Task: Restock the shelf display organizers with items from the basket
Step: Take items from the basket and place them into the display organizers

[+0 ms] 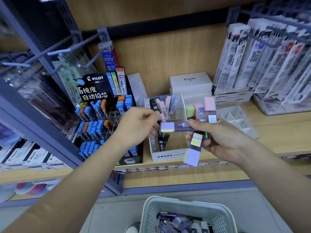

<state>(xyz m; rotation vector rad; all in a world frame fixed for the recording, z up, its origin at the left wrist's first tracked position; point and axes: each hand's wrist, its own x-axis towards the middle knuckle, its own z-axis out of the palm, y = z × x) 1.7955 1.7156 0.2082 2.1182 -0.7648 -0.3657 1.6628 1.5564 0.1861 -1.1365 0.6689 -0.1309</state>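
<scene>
My right hand grips a fan of several slim lead cases: pink, green and purple ones pointing up, and a lilac one pointing down. One lilac-and-yellow case lies crosswise between both hands. My left hand has its fingers curled at that case's left end. Just behind the hands stands the clear MONO display organizer with pink, grey and black cases in it. The pale basket with more purple cases sits on the floor below.
A black PILOT lead rack with blue and orange cases stands left of the organizer. White PILOT boxes and an empty white divider tray sit behind and to the right. Pen refills hang on pegs at upper right. Metal hooks jut out at upper left.
</scene>
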